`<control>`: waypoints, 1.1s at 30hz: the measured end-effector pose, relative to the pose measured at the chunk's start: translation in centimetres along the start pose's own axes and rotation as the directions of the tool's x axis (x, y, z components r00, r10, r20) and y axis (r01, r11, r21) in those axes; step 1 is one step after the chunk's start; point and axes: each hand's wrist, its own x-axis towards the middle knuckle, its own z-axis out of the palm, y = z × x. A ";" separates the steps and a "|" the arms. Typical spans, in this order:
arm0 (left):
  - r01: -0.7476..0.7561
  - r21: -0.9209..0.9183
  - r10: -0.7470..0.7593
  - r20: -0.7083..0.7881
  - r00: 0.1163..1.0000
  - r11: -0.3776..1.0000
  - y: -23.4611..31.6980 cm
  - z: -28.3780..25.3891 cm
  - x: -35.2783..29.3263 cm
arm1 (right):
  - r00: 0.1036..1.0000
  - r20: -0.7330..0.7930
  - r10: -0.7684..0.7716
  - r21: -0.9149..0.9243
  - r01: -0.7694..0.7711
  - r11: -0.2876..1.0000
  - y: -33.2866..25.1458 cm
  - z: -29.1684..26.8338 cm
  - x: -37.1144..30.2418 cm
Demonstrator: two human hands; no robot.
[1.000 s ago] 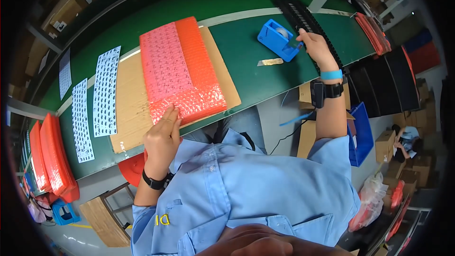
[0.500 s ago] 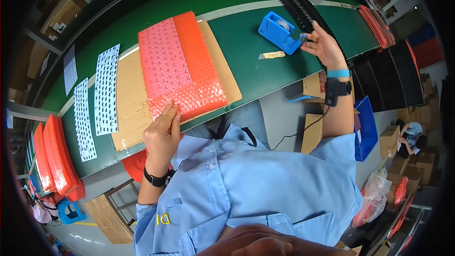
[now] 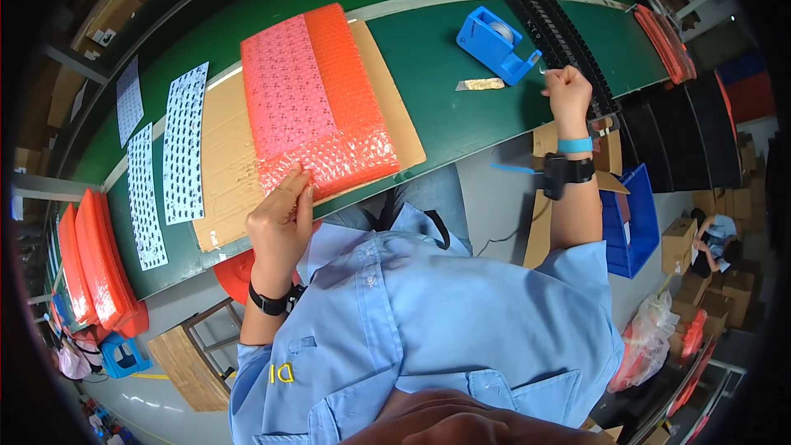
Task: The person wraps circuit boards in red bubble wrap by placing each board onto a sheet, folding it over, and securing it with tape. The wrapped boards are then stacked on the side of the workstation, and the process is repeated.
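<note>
A red bubble-wrap parcel [image 3: 362, 107] lies on a sheet of cardboard [image 3: 222, 148], a paler pink panel running along its left part. My left hand [image 3: 282, 213] presses its stretched fingers on the near edge of the wrap, where a folded flap lies. At the right, my right hand [image 3: 568, 100] is closed in a pinch beside the cutting end of a blue tape dispenser [image 3: 486, 41]. A tiny clear glint at the fingertips looks like a piece of tape. Below the dispenser lies a utility knife [image 3: 482, 84] with a pale, wrapped-looking handle.
White sheets with rows of dark marks [image 3: 185, 144] lie left of the cardboard. Black slotted strips [image 3: 548, 25] stretch behind the dispenser. More red wrapped parcels [image 3: 103, 268] stand at the far left. A blue bin [image 3: 634, 231] is below the bench. Another person [image 3: 715, 239] is far right.
My right hand has gone from spread fingers at the dispenser's cutting end to a pinch, slightly off to its right. My left hand stays on the wrap.
</note>
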 end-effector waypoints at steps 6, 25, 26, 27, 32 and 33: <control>-0.038 0.002 0.038 0.001 0.999 0.999 -1.2 -1.0 -0.8 | 0.818 0.551 -0.165 0.222 0.047 0.974 -8.6 1.4 -6.5; -0.103 0.244 0.079 0.109 0.991 0.964 -2.0 -4.7 -3.8 | -0.013 0.941 -0.338 0.233 0.751 0.618 -27.8 20.8 -14.1; -0.105 0.268 0.073 0.127 0.989 0.958 -2.1 -4.9 -3.7 | -0.016 0.941 -0.337 0.233 0.752 0.617 -28.1 21.0 -14.1; -0.102 0.267 0.070 0.126 0.990 0.958 -2.3 -4.9 -3.8 | -0.021 0.931 -0.364 0.226 0.817 0.530 -28.5 21.3 -14.1; -0.076 0.283 0.041 0.125 0.991 0.956 -2.6 -4.7 -3.7 | -0.031 0.949 -0.313 0.143 0.930 0.340 -29.3 23.0 -12.5; -0.078 0.278 0.050 0.108 0.993 0.958 -2.6 -4.6 -3.7 | -0.027 0.964 -0.263 0.117 0.935 0.334 -29.4 23.3 -11.9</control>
